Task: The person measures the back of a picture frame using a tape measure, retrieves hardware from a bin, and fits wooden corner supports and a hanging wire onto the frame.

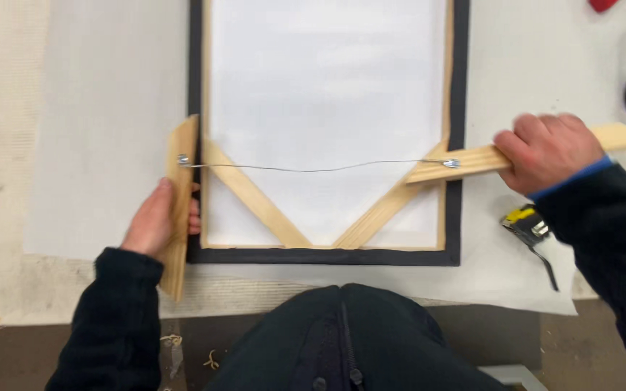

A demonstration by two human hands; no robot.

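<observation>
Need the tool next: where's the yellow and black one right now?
Head view, right side: the yellow and black tool lies on the white sheet, just below the right hand.

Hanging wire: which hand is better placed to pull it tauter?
Probably the right hand: it grips the wood strip holding the wire end, free to swing outward. The left hand braces its strip against the frame.
</observation>
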